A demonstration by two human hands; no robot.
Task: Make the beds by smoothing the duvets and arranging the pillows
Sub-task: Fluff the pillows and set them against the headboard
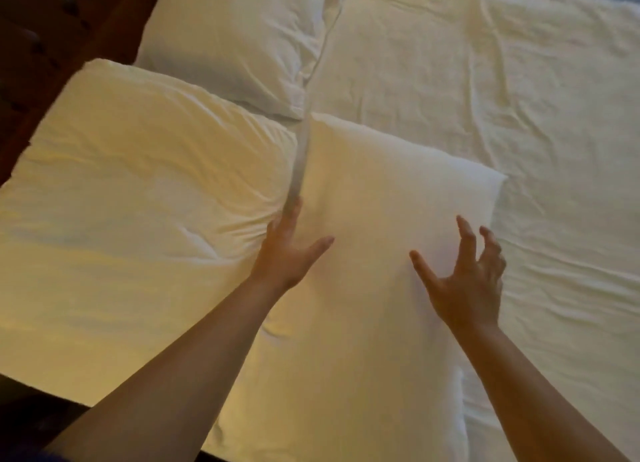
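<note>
Front pillow (374,219) lies on the duvet (519,115), long axis running straight away from the person, directly under both hands. Left hand (289,253) flat against its left edge, beside the big pillow (138,202); right hand (467,281) fingers spread, hovering over its right half, gripping nothing. Left looks nearer contact. Third pillow (235,35) beyond.

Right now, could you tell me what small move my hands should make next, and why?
Probably press both hands down to settle the near pillow: the left hand touches its left edge, the right hand hovers spread over it, and it lies beside the large pillow.
</note>
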